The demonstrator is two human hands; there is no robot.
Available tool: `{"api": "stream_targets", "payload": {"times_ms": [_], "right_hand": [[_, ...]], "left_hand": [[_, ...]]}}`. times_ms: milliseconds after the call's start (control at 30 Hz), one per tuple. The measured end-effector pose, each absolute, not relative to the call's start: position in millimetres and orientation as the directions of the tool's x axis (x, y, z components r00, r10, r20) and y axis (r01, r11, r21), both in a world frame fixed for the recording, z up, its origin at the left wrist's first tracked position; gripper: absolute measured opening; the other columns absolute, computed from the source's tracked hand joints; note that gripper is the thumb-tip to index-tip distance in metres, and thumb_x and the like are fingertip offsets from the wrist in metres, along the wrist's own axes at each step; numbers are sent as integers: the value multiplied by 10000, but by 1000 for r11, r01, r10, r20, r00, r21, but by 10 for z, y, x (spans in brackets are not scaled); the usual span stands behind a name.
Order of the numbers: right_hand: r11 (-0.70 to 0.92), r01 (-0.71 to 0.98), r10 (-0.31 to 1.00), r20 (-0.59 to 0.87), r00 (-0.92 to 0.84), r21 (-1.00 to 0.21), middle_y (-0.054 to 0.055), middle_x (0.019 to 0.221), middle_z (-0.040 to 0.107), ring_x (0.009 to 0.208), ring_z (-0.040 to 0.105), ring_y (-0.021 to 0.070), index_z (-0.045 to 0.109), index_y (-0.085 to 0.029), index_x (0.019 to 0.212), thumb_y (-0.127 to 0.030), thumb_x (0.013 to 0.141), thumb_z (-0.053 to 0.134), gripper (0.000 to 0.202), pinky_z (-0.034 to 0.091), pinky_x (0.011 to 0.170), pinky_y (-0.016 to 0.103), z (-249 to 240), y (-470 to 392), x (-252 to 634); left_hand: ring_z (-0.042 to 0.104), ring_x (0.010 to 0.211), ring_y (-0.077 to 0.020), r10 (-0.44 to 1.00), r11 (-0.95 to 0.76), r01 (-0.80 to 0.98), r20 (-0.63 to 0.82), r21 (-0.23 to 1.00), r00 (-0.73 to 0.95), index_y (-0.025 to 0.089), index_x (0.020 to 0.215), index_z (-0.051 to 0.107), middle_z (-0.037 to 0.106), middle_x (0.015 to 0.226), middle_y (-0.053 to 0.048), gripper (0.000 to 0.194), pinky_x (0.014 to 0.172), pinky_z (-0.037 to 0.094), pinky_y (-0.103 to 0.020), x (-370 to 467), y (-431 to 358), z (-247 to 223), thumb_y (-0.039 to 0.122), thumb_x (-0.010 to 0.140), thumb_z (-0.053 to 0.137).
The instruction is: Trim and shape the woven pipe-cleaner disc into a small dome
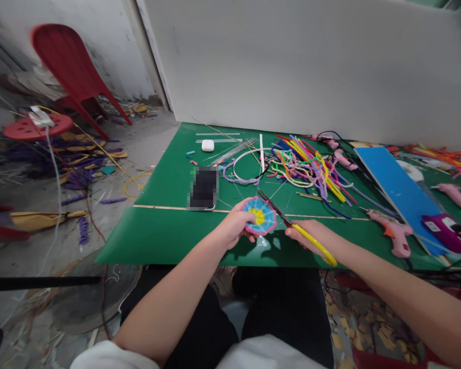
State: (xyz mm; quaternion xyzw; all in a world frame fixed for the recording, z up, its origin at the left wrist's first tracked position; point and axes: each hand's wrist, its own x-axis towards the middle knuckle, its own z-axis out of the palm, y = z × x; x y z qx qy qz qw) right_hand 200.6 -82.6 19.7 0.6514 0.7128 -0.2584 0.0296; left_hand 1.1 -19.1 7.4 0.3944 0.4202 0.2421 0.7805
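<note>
The left fingers grip a flower disc; beside them, the right fingers grasp scissors.

Both forearms angled inward, fingers curled.

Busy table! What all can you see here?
Table: one, green, centre
Craft disc: one, blue, pink, yellow, front centre
Scissors: one, yellow handles, beside it
Fuzzy stems: many, multicoloured, table middle
Phone: one, dark, table's left
Small case: one, white, behind phone
Glue guns: at least three, pink, right side
Board: one, blue, right side
Device: one, purple, far right
Panel: one, whitish, behind table
Chair: at least one, red, back left
Stool: one, red, left edge
Power strip: one, white, on stool
Scraps: many, purple, yellow, floor
Left hand: one, bare, holding craft disc
Right hand: one, bare, holding scissors
</note>
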Motion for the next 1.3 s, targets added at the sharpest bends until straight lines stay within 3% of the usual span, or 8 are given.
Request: {"api": "stream_targets", "payload": {"times_ms": [200, 433, 833, 967, 1167, 1300], "right_hand": [[26, 986, 946, -315, -77, -165, 77, 656, 642, 633, 608, 219, 549, -204, 659, -566, 841, 257, 500, 352, 543, 273, 163, -828, 1942], [89, 990, 931, -343, -122, -111, 99, 738, 669, 732, 638, 215, 584, -183, 704, -293, 862, 301, 342, 350, 602, 260, 116, -845, 1946], [73, 992, 933, -343, -104, -101, 60, 642, 639, 615, 608, 160, 545, -180, 649, -231, 799, 375, 233, 305, 543, 232, 95, -867, 1984], [70, 991, 930, -352, -105, -112, 61, 633, 631, 612, 607, 173, 523, -186, 627, -262, 815, 358, 262, 308, 541, 240, 101, -865, 1991], [63, 980, 926, -355, -129, -190, 69, 658, 625, 649, 605, 210, 512, -200, 691, -519, 839, 289, 416, 329, 542, 254, 113, -854, 2043], [29, 962, 891, -430, -148, -272, 62, 665, 607, 612, 581, 192, 497, -198, 749, -537, 828, 268, 417, 355, 552, 255, 152, -848, 2072]], "left_hand": [[546, 380, -118, 705, 582, -38, -480, 812, 523, 198, 1225, 379, 593, 728, -18, 668, 279, 384, -193, 22, -198, 57, 58, 577, 459], [540, 371, -109, 692, 586, -11, -493, 810, 528, 195, 1225, 380, 588, 703, -9, 660, 283, 382, -184, 25, -190, 52, 63, 583, 460], [539, 374, -116, 650, 597, 62, -527, 800, 548, 176, 1248, 346, 591, 708, -40, 682, 273, 362, -176, -7, -141, 14, 65, 582, 443], [537, 373, -116, 646, 598, 67, -530, 799, 549, 181, 1244, 354, 592, 718, -40, 679, 272, 361, -178, -7, -138, 10, 69, 582, 446], [541, 381, -114, 659, 581, 33, -494, 813, 567, 193, 1246, 358, 599, 757, -46, 679, 277, 361, -180, -4, -129, -10, 75, 584, 452], [541, 383, -114, 665, 578, 26, -490, 815, 563, 187, 1241, 367, 600, 731, -35, 677, 281, 369, -181, -5, -127, -4, 71, 580, 457]]}}
